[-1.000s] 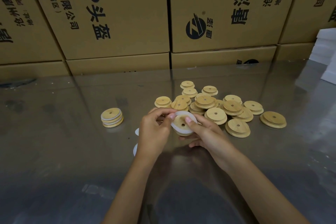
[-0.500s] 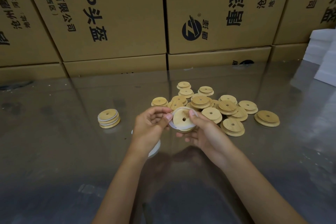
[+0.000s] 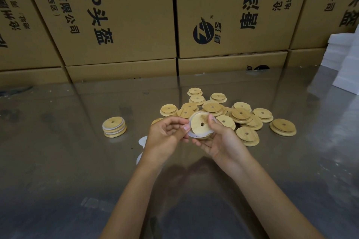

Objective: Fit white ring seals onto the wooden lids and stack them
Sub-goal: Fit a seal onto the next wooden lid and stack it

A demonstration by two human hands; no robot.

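Stack: left of centre on the desk, well apart from the hands; about three or four sealed lids, white seals showing between layers. Judged as the finished share, a small part of the job.
Spare seals: two white pieces visible just left of the left wrist, partly hidden; exact count cannot be told.
Left hand: centre frame, fingers curled, thumb and fingertips pinching the white seal at the lid's left edge.
Lid: held above the desk between both hands, tilted toward the camera, hole visible; seal sits round its rim, apparently not fully seated.
Right hand: cradles the lid from below, thumb pressing its upper right edge.
Loose pile: right of centre, roughly sixteen bare lids, some overlapping; judged as work left.
Boxes: cardboard, across the upper frame.
Foam blocks: white, upper right.
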